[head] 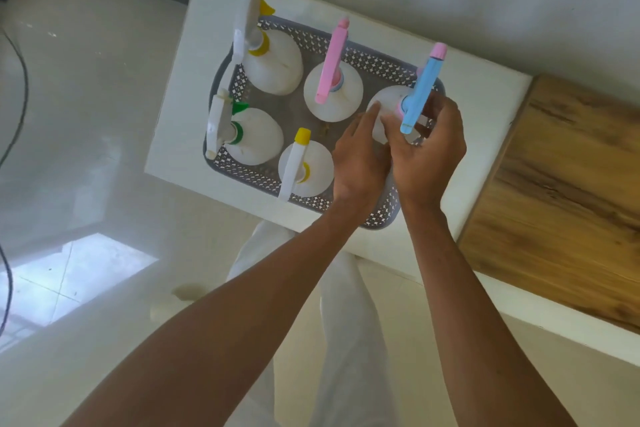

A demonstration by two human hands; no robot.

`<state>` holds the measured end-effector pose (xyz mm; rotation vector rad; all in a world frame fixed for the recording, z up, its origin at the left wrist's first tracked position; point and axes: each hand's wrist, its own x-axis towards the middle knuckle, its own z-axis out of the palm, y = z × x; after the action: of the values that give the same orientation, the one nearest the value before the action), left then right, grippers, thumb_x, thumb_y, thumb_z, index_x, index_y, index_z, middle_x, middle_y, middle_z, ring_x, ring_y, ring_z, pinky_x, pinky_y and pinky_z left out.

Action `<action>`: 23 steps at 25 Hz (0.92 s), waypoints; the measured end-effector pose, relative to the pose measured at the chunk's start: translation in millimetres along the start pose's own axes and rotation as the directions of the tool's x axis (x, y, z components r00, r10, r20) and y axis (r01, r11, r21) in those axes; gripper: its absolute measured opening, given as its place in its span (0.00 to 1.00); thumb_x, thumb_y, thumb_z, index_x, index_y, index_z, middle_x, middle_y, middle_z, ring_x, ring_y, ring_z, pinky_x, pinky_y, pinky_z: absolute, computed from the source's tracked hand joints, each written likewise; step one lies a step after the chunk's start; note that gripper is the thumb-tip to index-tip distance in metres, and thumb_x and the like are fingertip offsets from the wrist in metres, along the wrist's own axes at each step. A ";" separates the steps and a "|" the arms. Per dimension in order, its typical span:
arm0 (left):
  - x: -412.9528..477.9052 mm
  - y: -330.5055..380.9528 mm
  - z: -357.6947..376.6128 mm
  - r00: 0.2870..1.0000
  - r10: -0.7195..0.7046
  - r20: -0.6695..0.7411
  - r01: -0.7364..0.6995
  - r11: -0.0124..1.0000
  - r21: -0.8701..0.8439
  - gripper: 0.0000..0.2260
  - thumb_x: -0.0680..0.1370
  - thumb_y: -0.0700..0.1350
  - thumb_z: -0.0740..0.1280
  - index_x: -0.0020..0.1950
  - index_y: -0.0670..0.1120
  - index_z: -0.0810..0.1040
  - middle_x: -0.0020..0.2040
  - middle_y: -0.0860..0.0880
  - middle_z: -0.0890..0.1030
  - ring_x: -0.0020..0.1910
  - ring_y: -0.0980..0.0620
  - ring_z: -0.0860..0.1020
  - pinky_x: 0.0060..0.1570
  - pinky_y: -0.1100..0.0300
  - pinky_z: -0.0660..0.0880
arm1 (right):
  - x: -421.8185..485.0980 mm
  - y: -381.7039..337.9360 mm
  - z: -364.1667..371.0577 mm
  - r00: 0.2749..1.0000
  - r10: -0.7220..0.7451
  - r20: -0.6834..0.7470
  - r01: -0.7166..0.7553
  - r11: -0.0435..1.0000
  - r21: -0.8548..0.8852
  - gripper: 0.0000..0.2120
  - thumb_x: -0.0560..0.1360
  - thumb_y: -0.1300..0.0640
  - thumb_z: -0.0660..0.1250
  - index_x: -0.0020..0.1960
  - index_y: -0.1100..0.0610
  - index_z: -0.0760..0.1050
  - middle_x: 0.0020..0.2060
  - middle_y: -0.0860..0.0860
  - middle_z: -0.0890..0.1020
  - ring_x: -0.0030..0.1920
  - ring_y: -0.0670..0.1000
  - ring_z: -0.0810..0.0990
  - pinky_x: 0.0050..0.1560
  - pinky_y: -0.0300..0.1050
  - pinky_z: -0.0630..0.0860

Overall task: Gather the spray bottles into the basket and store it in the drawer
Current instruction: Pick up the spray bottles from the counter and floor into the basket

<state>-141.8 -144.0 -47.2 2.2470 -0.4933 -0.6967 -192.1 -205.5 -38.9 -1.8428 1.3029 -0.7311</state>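
Sitting on white top [180, 135] nr wood panel [568, 198], basket [381, 218]; both grips wrapped rnd blue-nozzle bottle [388, 104].

I count five white spray bottles standing upright in the grey lattice basket [379, 215], which sits on the white tabletop [180, 114]. Far row: yellow-collared bottle [273, 62], pink-headed bottle [334, 94], blue-headed bottle [388, 104] (partly covered from my view). Near row: green-collared bottle [254, 137] and yellow-capped bottle [306, 168].

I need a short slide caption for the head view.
Both hands settle the fifth spray bottle into the grey basket.
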 end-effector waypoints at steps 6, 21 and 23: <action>-56.6 -12.0 -25.1 0.999 0.041 -0.031 -0.042 0.998 -0.052 0.17 0.76 0.45 0.71 0.64 0.46 0.76 0.55 0.46 0.85 0.52 0.46 0.84 0.48 0.56 0.80 | -60.4 7.5 -31.0 0.997 -0.024 -0.069 0.014 0.990 -0.143 0.28 0.71 0.54 0.79 0.64 0.67 0.75 0.59 0.60 0.80 0.55 0.59 0.80 0.49 0.60 0.81; -370.6 -343.3 -265.5 0.690 -0.624 -0.367 0.535 0.781 -0.322 0.06 0.77 0.40 0.71 0.53 0.45 0.82 0.50 0.53 0.85 0.44 0.55 0.86 0.49 0.69 0.79 | -387.7 -103.1 62.0 0.416 -0.185 0.890 0.472 0.881 -0.037 0.14 0.75 0.58 0.71 0.59 0.61 0.76 0.52 0.55 0.80 0.54 0.59 0.80 0.61 0.30 0.65; -401.3 -394.3 -285.2 0.638 -0.669 -0.381 0.587 0.743 -0.320 0.08 0.78 0.41 0.70 0.56 0.43 0.81 0.52 0.48 0.85 0.47 0.49 0.86 0.52 0.56 0.81 | -437.0 -103.2 113.2 0.233 -0.142 0.962 0.601 0.799 -0.027 0.16 0.75 0.62 0.72 0.61 0.62 0.77 0.55 0.57 0.81 0.58 0.61 0.79 0.65 0.32 0.64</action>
<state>-226.4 481.0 -32.9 2.3009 0.6260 -0.4477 -187.8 257.5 -28.8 -2.3444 0.1393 0.5248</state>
